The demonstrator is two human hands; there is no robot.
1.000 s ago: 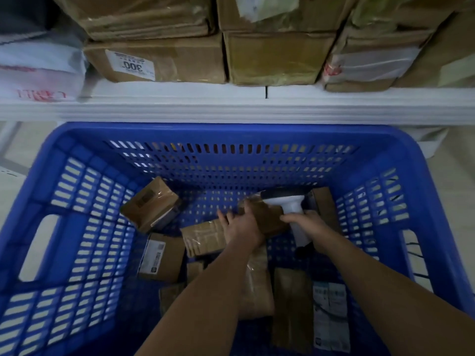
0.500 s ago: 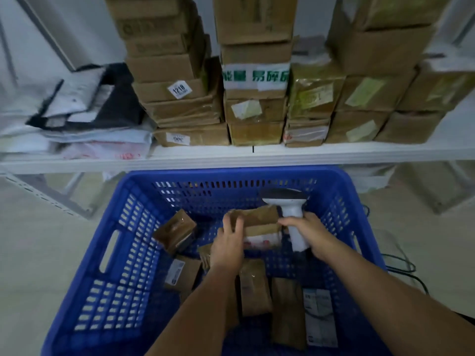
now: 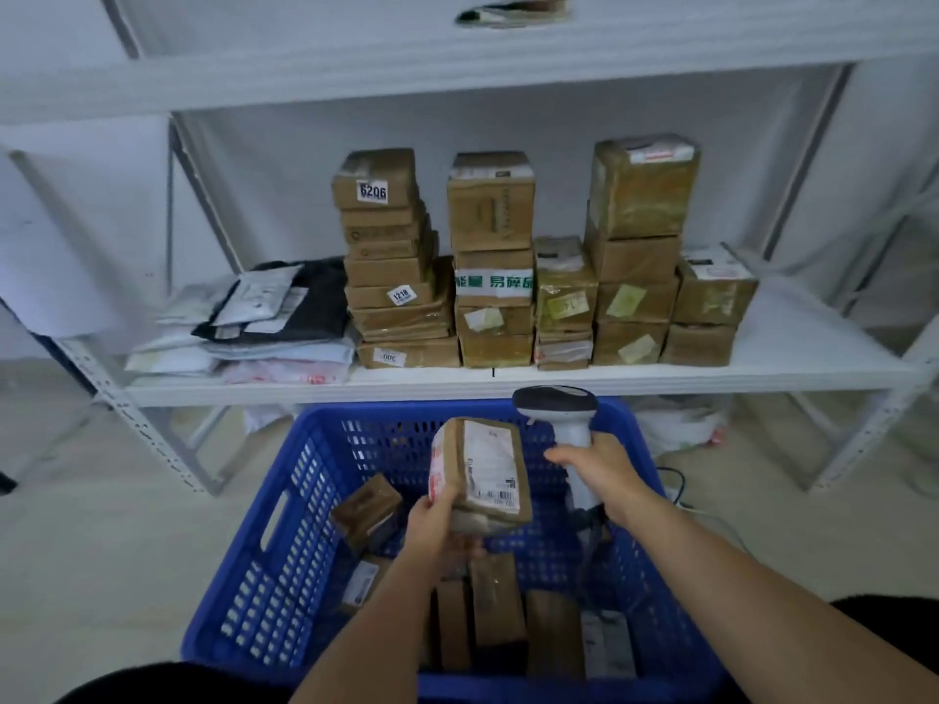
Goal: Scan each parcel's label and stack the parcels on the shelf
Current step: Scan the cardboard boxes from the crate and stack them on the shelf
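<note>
Head view. The left hand [image 3: 437,520] grips a brown cardboard parcel [image 3: 482,470] by its lower left corner and holds it above the blue plastic crate [image 3: 284,541], tilted so that its white shipping label [image 3: 490,462] faces up toward the camera. The right hand [image 3: 602,472] is wrapped around the handle of a white handheld scanner [image 3: 564,424], whose dark head sits just beside the upper right edge of the parcel; a cable runs down from the base of the handle into the crate. Inside the crate lie further small brown parcels [image 3: 495,607], one of them propped against the left wall [image 3: 368,510] and several lying flat along the near side. Behind the crate stands a white metal shelf [image 3: 813,358]. On its middle board, cardboard boxes are stacked in columns [image 3: 490,261], several bearing number stickers or yellow-green labels, one with a green and white printed band. To the left of the columns lies a pile of soft mailer bags [image 3: 264,327], white, grey and black. The floor [image 3: 101,551] beneath is pale.
</note>
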